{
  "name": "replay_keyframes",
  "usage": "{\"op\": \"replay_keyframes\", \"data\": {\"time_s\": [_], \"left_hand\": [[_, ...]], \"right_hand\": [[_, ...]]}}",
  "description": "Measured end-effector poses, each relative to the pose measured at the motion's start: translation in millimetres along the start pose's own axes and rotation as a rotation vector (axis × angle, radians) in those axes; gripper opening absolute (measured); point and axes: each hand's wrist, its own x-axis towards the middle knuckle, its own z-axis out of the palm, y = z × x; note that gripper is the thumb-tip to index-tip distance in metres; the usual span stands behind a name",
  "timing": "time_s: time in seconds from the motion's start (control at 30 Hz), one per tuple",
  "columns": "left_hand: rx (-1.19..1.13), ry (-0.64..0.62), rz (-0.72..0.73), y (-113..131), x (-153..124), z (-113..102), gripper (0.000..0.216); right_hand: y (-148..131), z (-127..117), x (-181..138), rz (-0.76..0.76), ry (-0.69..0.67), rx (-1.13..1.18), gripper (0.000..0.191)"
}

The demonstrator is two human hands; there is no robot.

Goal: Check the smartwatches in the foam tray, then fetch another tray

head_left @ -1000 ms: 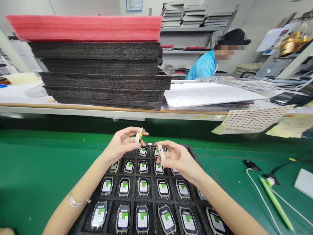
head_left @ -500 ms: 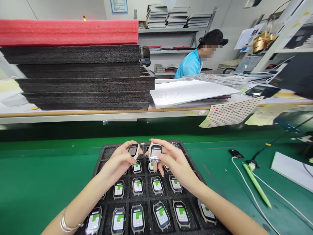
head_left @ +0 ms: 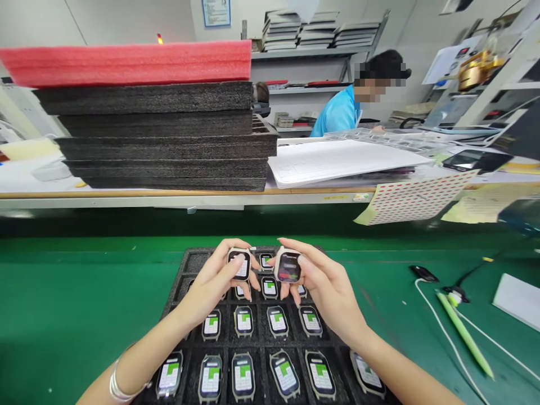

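Observation:
My left hand [head_left: 223,273] grips a smartwatch body [head_left: 242,270] without a strap, its thumb resting on the lit white screen. In my right hand [head_left: 323,275] is a second smartwatch body [head_left: 289,266]; its screen is dark with a reddish patch low down, and the thumb lies at its right edge. Both are held side by side above a black foam tray [head_left: 262,349]. Rows of similar watches sit in the tray's compartments, most showing white and green screens, such as one watch [head_left: 284,373] in the near row. My forearms and hands hide parts of the tray.
A green pen [head_left: 466,337], a white cable [head_left: 434,326] and a small black charger-like piece [head_left: 424,274] lie to the right on the green mat. Behind, a shelf holds stacked black foam [head_left: 169,149] under red foam [head_left: 135,63], plus papers [head_left: 346,160]. A person in blue [head_left: 337,115] is beyond.
The left watch has turned to face me, and my left thumb has moved onto its screen. The right watch's screen has gone from white to dark. The camera view has shifted slightly.

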Motion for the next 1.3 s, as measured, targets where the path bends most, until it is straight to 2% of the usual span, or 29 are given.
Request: {"op": "replay_keyframes", "data": {"time_s": [0.13,0.23,0.4,0.6,0.7,0.87,1.03,1.3], "left_hand": [[0.085,0.0,0.069,-0.4,-2.4,1.8,0.013],[0.055,0.006,0.07,0.6,-4.4,3.7,0.013],[-0.082,-0.001,0.038,4.8,-9.7,6.3,0.029],[-0.054,0.034,0.034,6.6,-13.2,9.3,0.039],[-0.049,0.023,0.033,6.8,-13.8,10.2,0.037],[0.0,0.0,0.045,7.4,-14.0,10.8,0.024],[0.061,0.024,0.077,5.0,-12.8,11.1,0.017],[-0.066,-0.006,0.061,4.9,-14.5,12.2,0.025]], "right_hand": [[-1.9,3.7,-5.1,-0.013,-0.021,0.026,0.032],[-5.5,7.4,-8.1,-0.009,-0.031,0.028,0.033],[-13.0,11.3,-9.0,0.003,0.009,-0.018,0.033],[-9.8,12.2,-5.8,-0.009,0.042,-0.065,0.023],[-13.9,14.4,-12.5,-0.029,-0.01,-0.087,0.025],[-38.7,17.6,-40.3,-0.076,-0.123,-0.161,0.049],[-54.6,14.7,-56.8,-0.077,-0.192,-0.192,0.048],[-50.6,13.1,-50.3,-0.058,-0.19,-0.158,0.045]]}}
